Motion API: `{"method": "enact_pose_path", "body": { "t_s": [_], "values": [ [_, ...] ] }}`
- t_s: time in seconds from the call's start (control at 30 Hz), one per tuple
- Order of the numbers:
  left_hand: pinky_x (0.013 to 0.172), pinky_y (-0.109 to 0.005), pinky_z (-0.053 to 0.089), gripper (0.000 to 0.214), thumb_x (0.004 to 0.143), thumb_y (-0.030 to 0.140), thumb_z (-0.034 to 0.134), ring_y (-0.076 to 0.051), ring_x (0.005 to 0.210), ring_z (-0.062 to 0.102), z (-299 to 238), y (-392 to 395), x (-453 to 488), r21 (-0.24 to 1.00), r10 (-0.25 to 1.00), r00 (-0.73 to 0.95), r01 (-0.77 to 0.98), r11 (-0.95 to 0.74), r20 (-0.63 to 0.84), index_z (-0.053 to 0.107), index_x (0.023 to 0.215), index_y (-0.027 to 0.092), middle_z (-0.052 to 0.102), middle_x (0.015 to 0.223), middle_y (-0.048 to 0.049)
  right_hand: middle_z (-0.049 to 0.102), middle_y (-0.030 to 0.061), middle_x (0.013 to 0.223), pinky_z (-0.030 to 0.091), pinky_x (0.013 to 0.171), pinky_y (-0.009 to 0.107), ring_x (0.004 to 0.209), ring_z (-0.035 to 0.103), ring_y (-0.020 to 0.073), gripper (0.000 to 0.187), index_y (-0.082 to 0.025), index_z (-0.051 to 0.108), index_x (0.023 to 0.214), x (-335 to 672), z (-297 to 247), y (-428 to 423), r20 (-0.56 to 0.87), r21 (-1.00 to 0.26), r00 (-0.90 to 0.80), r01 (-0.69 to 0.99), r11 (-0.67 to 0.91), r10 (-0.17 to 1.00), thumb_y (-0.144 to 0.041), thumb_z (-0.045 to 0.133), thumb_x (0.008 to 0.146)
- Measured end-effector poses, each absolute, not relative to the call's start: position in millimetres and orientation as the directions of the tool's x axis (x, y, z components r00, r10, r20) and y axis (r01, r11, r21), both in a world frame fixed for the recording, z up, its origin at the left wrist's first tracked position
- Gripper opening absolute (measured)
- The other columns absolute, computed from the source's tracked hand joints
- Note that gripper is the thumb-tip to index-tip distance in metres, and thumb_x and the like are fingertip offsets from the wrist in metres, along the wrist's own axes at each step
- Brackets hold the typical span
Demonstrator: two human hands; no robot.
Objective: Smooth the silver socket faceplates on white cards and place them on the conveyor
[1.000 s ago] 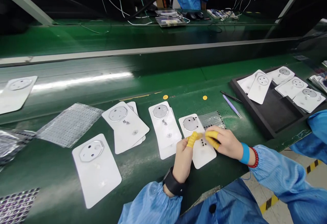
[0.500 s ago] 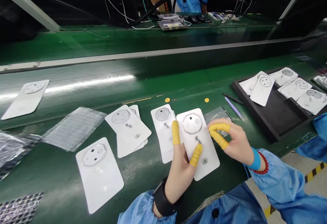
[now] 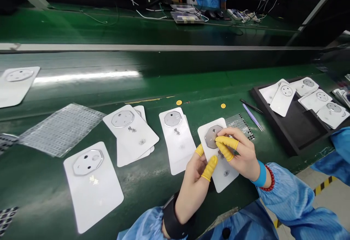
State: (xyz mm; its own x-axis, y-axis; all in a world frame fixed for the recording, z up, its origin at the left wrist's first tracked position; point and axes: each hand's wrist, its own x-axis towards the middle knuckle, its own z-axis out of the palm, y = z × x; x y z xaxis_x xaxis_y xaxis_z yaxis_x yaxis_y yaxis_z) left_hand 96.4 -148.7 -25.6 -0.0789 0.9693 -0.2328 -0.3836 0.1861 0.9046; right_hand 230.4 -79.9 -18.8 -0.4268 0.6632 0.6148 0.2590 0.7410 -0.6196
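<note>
The left hand [image 3: 190, 185] and right hand [image 3: 243, 156] grip a thin white card [image 3: 222, 172] over the green belt [image 3: 142, 192]; it looks light and stiff, best held by its edges.

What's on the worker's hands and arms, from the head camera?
The left hand and right hand each wear two yellow finger cots. Light-blue smock sleeves end in gathered cuffs. The left wrist has a black strap; the right, a blue band and red bead bracelet.
</note>
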Motion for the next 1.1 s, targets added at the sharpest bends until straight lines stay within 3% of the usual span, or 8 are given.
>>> {"method": "enact_pose_path", "body": {
  "t_s": [0.2,0.3,0.43,0.63,0.8,0.97,1.03,1.1],
  "values": [
    [0.071,-0.029,0.058,0.038,0.076,0.042,0.072,-0.028,0.101,0.068,-20.8,-150.3,97.5,0.892,0.959,-0.100,-0.403,0.206,-0.267,0.064,0.106,0.021,0.075,0.104,-0.0080,0.064,0.0092,0.103,0.058,0.082,0.037,0.094,0.064,0.0189,0.031,-0.022,0.062,0.112,235.9,-20.1,-83.0,0.670,-0.538,-0.403,0.315,0.782,0.623,-0.005,0.057,0.087],
    [0.065,-0.028,0.056,0.045,0.077,0.042,0.072,-0.025,0.090,0.069,-19.8,-153.6,99.1,0.878,0.947,-0.085,-0.408,0.251,-0.310,0.058,0.114,0.019,0.075,0.099,-0.0080,0.064,0.0102,0.103,0.054,0.094,0.048,0.095,0.065,0.0196,0.029,-0.018,0.064,0.110,238.9,-22.1,-83.7,0.713,-0.436,-0.423,0.357,0.826,0.559,-0.004,0.058,0.086],
    [0.064,-0.027,0.055,0.051,0.078,0.043,0.070,-0.019,0.075,0.065,-24.3,-160.0,101.3,0.889,0.940,-0.109,-0.375,0.263,-0.324,0.053,0.118,0.017,0.071,0.095,-0.0078,0.065,0.0128,0.105,0.055,0.094,0.049,0.100,0.064,0.0221,0.029,-0.014,0.063,0.110,244.1,-24.6,-85.3,0.720,-0.336,-0.483,0.385,0.859,0.498,-0.002,0.058,0.084],
    [0.072,-0.027,0.056,0.053,0.075,0.044,0.072,-0.020,0.086,0.066,-23.8,-161.6,99.7,0.884,0.925,-0.139,-0.373,0.282,-0.354,0.054,0.116,0.016,0.069,0.098,-0.0085,0.066,0.0152,0.115,0.054,0.097,0.050,0.112,0.061,0.0250,0.038,-0.012,0.058,0.121,250.7,-20.8,-89.6,0.623,-0.273,-0.600,0.435,0.858,0.503,0.000,0.045,0.087],
    [0.072,-0.022,0.058,0.039,0.074,0.039,0.075,-0.021,0.098,0.069,-16.7,-157.5,100.7,0.862,0.942,-0.111,-0.448,0.237,-0.317,0.061,0.105,0.021,0.074,0.108,-0.0062,0.063,0.0245,0.116,0.057,0.091,0.049,0.117,0.058,0.0300,0.026,-0.003,0.063,0.104,249.6,-10.4,-89.0,0.547,-0.146,-0.720,0.420,0.896,0.427,-0.001,0.041,0.089],
    [0.079,-0.020,0.057,0.040,0.073,0.037,0.078,-0.021,0.102,0.069,-18.0,-159.0,100.1,0.872,0.937,-0.161,-0.442,0.213,-0.310,0.061,0.106,0.020,0.077,0.101,-0.0052,0.062,0.0265,0.118,0.058,0.090,0.048,0.114,0.059,0.0334,0.026,-0.001,0.065,0.093,250.8,-2.2,-88.5,0.437,0.024,-0.833,0.387,0.922,0.339,0.000,0.039,0.091],
    [0.080,-0.022,0.058,0.039,0.074,0.035,0.077,-0.022,0.103,0.069,-17.3,-158.9,98.8,0.871,0.941,-0.156,-0.448,0.203,-0.300,0.062,0.108,0.021,0.077,0.100,-0.0051,0.059,0.0283,0.122,0.057,0.091,0.048,0.117,0.056,0.0350,0.025,0.002,0.063,0.101,253.1,-2.5,-87.1,0.409,0.016,-0.851,0.367,0.930,0.329,-0.001,0.041,0.091],
    [0.079,-0.024,0.059,0.036,0.079,0.033,0.074,-0.023,0.103,0.069,-15.8,-158.4,97.8,0.853,0.947,-0.121,-0.479,0.208,-0.299,0.063,0.110,0.021,0.076,0.104,-0.0053,0.056,0.0288,0.124,0.056,0.094,0.048,0.122,0.052,0.0341,0.026,0.004,0.059,0.111,255.4,-4.4,-84.9,0.435,-0.075,-0.832,0.347,0.935,0.344,-0.003,0.044,0.091]
  ]
}}
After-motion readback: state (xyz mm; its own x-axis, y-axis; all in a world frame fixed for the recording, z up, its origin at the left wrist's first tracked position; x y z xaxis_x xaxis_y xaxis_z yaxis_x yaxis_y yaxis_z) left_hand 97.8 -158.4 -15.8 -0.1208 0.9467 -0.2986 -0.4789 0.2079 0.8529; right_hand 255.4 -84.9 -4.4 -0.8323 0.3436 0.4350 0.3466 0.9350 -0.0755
